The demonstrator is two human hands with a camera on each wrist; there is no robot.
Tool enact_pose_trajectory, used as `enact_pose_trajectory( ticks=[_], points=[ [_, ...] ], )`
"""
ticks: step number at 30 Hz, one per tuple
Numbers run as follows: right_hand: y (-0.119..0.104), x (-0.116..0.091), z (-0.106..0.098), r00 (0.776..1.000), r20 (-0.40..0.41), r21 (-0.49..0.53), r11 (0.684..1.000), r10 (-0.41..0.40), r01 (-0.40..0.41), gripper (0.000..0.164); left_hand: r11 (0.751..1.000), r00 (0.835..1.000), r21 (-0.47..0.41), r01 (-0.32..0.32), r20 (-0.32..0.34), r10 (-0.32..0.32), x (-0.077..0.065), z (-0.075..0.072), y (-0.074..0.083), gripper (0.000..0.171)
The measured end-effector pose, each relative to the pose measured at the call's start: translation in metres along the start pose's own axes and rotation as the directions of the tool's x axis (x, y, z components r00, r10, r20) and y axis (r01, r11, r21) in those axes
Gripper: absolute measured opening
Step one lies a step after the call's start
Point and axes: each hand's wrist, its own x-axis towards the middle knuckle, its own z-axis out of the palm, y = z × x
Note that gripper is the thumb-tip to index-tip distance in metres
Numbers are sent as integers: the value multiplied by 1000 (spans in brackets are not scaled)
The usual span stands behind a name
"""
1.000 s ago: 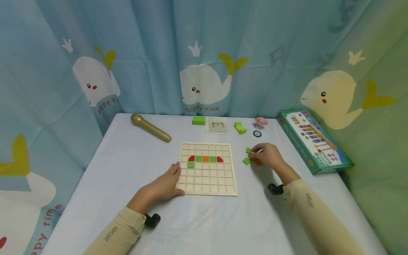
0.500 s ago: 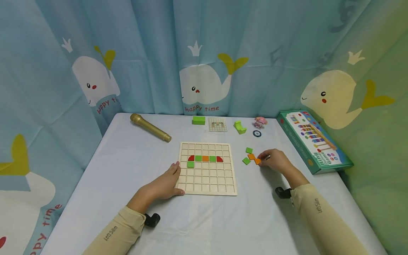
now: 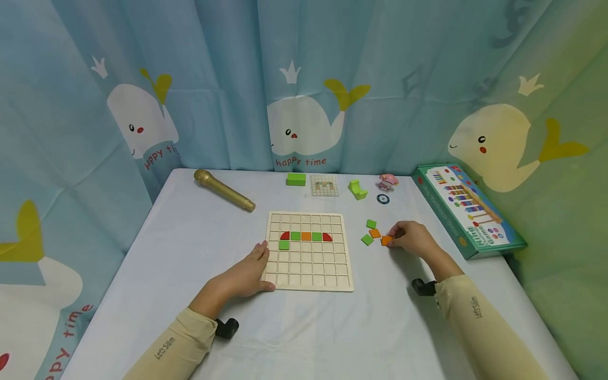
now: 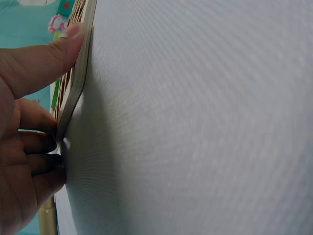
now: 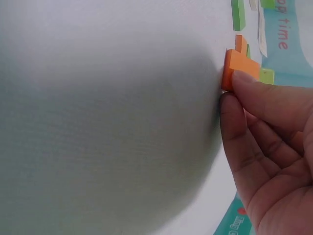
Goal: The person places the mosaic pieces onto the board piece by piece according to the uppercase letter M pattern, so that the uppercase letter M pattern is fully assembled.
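A wooden grid board lies mid-table with a row of red, green and orange pieces and one green tile below the row's left end. My left hand rests along its left side, fingers extended at the edge and thumb at the near-left corner. To the right of the board, my right hand pinches an orange square tile between thumb and forefinger, low over the tabletop. Close by lie another orange tile and several green tiles.
Along the back are a gold microphone, a green block, a pattern card, a curved green block, a pink figurine and a dark round disc. A green game box occupies the right edge.
My right hand has moved right and slightly toward me, off the cluster of tiles. The orange tile at its fingertips has turned and separated from the other orange one. The left hand stays put.
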Motion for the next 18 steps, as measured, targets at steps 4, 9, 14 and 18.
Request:
enact_pose_trajectory(
  ticks=[4, 9, 14, 18],
  points=[
    [-2, -3, 1, 1000, -4, 14, 1000, 1, -1, 18, 1000, 1000, -3, -2, -4, 2, 0, 0, 0, 96],
    [-7, -7, 2, 999, -27, 28, 999, -26, 26, 14, 1000, 1000, -2, 3, -3, -3, 0, 1, 0, 97],
    [-15, -8, 3, 997, -50, 40, 997, -66, 68, 13, 1000, 1000, 1, 6, 4, -6, 0, 1, -1, 98],
    [-25, -6, 8, 997, -63, 79, 995, -55, 60, 16, 1000, 1000, 2, 7, 5, -7, 0, 1, -1, 97]
  ],
)
